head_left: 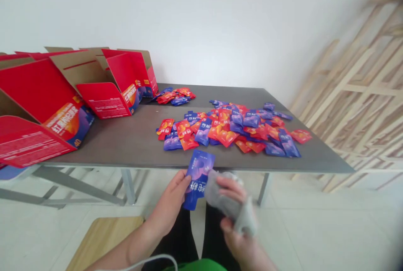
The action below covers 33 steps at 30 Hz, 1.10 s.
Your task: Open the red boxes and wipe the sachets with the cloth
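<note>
Between thumb and fingers, my left hand pinches a blue pouch by its side, just off the table's front edge. My right hand, blurred by motion, is wrapped round a grey cloth. The cloth's edge meets the right side of the pouch; whether it presses on it I cannot tell. Beyond both hands, a heap of red and blue pouches lies spread over the table. A smaller cluster of red and blue pouches sits farther back.
Several open red cartons stand along the left of the dark grey table. Wooden frames lean against the wall at right. A wooden stool top is low at left, and a white cable crosses near my left forearm.
</note>
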Motion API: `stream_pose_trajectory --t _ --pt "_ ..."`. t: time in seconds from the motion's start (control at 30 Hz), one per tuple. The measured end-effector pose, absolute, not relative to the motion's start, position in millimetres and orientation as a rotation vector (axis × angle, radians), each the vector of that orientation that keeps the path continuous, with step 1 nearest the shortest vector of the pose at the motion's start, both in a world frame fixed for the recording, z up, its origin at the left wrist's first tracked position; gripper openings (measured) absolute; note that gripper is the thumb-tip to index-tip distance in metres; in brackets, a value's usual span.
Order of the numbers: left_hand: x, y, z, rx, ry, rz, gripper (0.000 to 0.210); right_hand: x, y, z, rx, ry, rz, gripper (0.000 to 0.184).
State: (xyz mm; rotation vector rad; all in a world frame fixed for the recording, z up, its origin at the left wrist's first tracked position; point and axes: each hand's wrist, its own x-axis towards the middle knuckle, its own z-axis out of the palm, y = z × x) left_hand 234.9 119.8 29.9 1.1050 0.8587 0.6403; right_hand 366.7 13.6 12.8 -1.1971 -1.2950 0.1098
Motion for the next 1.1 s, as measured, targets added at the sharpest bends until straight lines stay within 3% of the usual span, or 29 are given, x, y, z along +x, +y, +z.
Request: stream_pose_trajectory --t 0.17,0.37,0.53,0.73,0.87,1.0,1.1 --pt "227 85 20 1.508 0.767 0.673 0.017 357 20 15 -1.226 -1.726 0.194 0.031" --pt "221 64 14 1.646 0.676 0.462 0.029 416 28 -5 -1.641 -1.037 0.437 0.035" --pt "221 62 16 1.895 0.801 0.568 0.032 401 7 -3 -1.424 -0.464 0.674 0.053" --pt "224 61 20 2.474 0.39 0.555 0.039 353 -3 19 -1.336 -0.44 0.847 0.045" --pt "221 66 15 2.223 0.568 0.678 0.032 348 -1 20 -1.171 -0.137 0.91 0.045" --pt "219 69 11 1.838 0.651 0.452 0.025 353 2 13 -1.189 -0.238 0.916 0.045" --pt "214 66 13 1.579 0.654 0.391 0.03 368 2 10 -1.241 -0.373 0.689 0.042"
